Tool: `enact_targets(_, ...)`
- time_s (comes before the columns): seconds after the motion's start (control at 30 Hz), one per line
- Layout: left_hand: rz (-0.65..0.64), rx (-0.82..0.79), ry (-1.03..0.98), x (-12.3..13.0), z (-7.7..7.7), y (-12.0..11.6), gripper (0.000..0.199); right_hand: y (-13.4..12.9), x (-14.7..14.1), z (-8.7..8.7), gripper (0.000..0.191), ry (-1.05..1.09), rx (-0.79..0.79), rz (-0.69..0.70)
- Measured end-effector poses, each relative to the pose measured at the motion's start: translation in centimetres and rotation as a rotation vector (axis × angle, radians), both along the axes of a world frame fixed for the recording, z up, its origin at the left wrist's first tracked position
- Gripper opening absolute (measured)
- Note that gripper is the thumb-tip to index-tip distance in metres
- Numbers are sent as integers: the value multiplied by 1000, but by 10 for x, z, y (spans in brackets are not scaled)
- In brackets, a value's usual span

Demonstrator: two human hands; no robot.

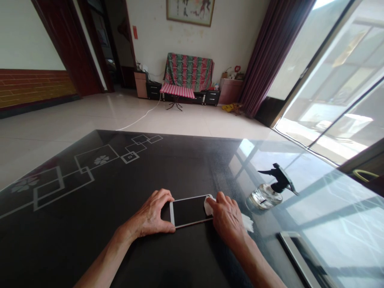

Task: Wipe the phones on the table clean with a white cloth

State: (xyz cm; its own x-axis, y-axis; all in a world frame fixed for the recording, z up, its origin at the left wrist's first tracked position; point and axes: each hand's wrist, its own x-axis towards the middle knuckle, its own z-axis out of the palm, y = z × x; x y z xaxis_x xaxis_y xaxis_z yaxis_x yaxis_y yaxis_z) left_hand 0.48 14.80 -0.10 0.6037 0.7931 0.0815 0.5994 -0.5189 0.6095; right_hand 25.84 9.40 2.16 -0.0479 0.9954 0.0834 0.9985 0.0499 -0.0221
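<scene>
Room surrounding a glossy black table [120, 208], its top marked with pale overlapping squares and flower motifs. Upper centre: a framed picture [190, 14] hangs on a pale wall [153, 40]. Below it, a red-and-green patterned cloth [189, 72] drapes over an object that it hides, behind a small stand with a pink-and-white striped top [177, 91]. Right: a dark purple curtain [274, 52] hangs beside large glass panels [345, 92]. Left: a dark red door [67, 48] adjoins brick-patterned lower wall [33, 86]. A white cord [142, 117] crosses the pale floor [96, 114].
</scene>
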Motion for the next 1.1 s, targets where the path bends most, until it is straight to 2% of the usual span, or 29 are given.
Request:
enact_targets(0.2,12,8,5,2,2,-2,58,5,-47,-3,23,99,14,98)
enact_targets(0.27,20,9,6,2,3,-3,58,3,-53,-2,22,115,13,140)
enact_targets(0.33,22,12,4,2,3,-3,58,2,-46,-1,24,108,17,133)
enact_targets(0.47,3,21,-5,0,0,-1,59,0,-17,1,28,51,4,16)
enact_targets(0.57,-10,24,-2,0,0,0,59,1,-11,1,26,14,-7,2)
enact_targets(0.77,21,58,24,1,3,-6,63,-1,-52,0,23,52,-19,88)
enact_targets(0.9,101,105,0,0,-3,-13,69,-1,-78,0,16,89,-18,141)
enact_targets(1.1,113,155,-55,-3,-13,-16,60,-2,-88,0,25,120,-13,197)
